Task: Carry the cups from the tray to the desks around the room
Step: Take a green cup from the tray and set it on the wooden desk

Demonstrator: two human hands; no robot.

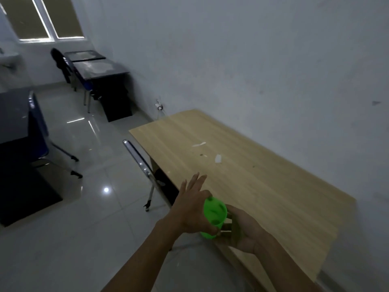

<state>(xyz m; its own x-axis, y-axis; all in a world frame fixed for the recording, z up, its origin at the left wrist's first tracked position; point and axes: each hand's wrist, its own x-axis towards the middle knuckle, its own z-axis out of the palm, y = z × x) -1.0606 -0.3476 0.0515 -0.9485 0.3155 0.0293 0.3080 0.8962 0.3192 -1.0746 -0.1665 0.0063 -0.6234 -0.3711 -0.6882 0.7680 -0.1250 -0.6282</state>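
Observation:
A bright green cup (pixel 215 212) is held tilted over the near left edge of the light wooden desk (pixel 263 175). My left hand (pixel 189 211) grips it from the left, forefinger over its top and thumb below, the other fingers spread straight. From the right, my right hand (pixel 242 230) lies palm up with its fingers curled against the cup's side and underside. No tray is in view.
Small white scraps (pixel 218 158) lie on the desk, which stands against the white wall. A metal-framed chair (pixel 140 163) is tucked at its left edge. Dark desks (pixel 101 68) and blue chairs (pixel 37 131) stand further left across the tiled floor.

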